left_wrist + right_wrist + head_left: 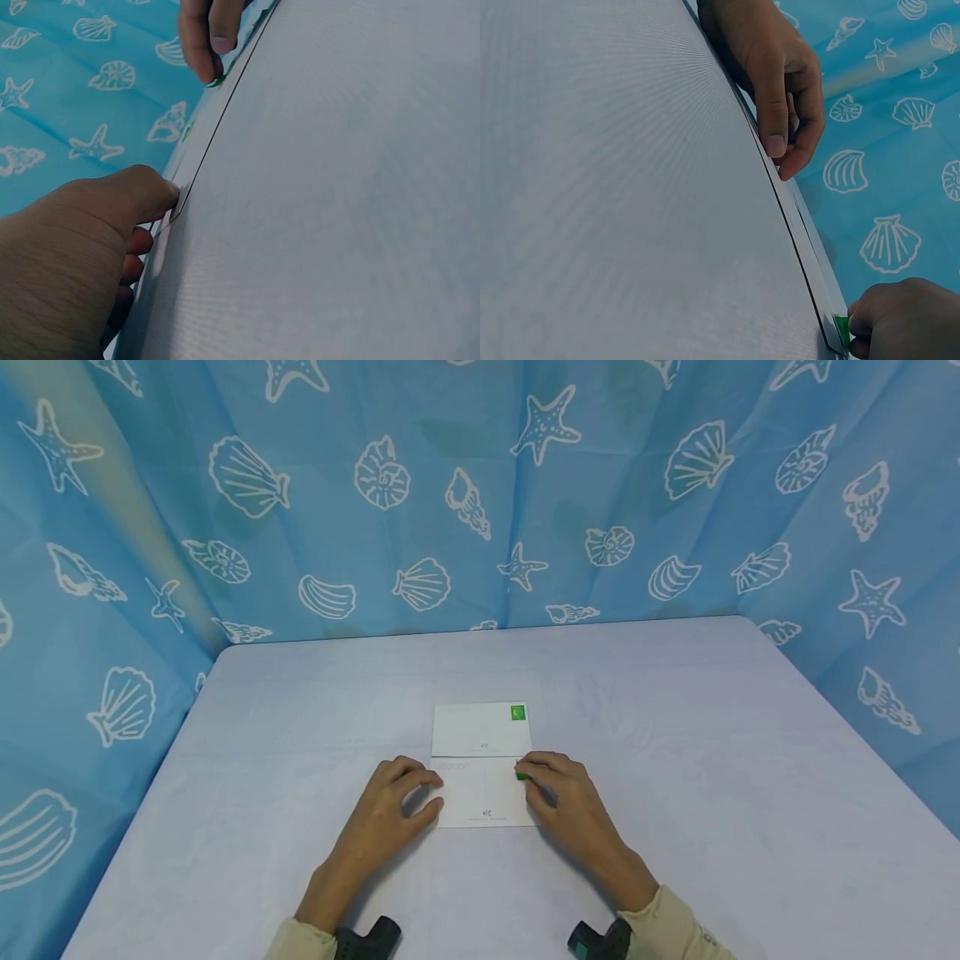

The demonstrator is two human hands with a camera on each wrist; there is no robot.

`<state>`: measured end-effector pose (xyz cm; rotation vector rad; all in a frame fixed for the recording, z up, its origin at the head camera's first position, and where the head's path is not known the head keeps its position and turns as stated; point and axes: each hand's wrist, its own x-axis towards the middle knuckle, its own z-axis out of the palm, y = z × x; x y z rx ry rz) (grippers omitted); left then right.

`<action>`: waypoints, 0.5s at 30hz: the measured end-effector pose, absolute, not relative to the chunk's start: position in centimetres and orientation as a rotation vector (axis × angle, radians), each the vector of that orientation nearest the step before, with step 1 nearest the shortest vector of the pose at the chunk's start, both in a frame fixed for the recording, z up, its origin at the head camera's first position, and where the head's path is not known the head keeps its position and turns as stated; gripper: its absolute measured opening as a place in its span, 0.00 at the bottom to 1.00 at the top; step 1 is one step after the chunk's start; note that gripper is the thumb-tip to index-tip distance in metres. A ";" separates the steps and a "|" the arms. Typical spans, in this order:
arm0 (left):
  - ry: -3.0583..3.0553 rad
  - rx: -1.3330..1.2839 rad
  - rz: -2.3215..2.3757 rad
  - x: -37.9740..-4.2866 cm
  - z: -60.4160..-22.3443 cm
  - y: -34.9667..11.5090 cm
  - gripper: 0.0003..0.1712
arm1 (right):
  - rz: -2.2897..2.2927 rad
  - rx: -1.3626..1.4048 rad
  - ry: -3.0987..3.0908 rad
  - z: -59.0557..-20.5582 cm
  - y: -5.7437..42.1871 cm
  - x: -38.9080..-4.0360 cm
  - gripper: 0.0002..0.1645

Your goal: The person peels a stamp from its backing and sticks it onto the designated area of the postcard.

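Two white postcards lie one above the other, meeting edge to edge or slightly overlapping. The far postcard [472, 731] bears a green stamp [518, 712] at its upper right corner. Before me is the near postcard [480, 797], printed with a small dark mark near its lower edge. My left hand [393, 797] rests on its left edge, thumb and forefinger apart. At its upper right corner, my right hand [566, 793] pinches a second green stamp [521, 775], partly hidden by the fingertips. The right wrist view shows this stamp [842, 330] at the card's surface.
A white cloth covers the table [660, 710]. Blue curtains [480, 485] with white shell and starfish drawings stand behind it and at both sides. A dark device [367, 939] is strapped at each wrist, next to the beige sleeves [667, 927].
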<state>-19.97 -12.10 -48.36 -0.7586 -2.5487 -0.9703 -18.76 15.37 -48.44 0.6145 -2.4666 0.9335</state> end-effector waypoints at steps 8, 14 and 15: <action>-2.560 -0.747 -0.976 -20.0 -48.5 -12.0 0.12 | 0.953 0.618 -2.496 -48.5 15.4 -18.7 0.14; -2.539 -0.754 -0.965 -20.1 -48.6 -12.0 0.13 | 0.941 0.644 -2.501 -48.5 15.3 -18.8 0.13; -2.537 -0.756 -0.966 -20.1 -48.6 -12.0 0.13 | 0.937 0.648 -2.499 -48.5 15.3 -18.8 0.13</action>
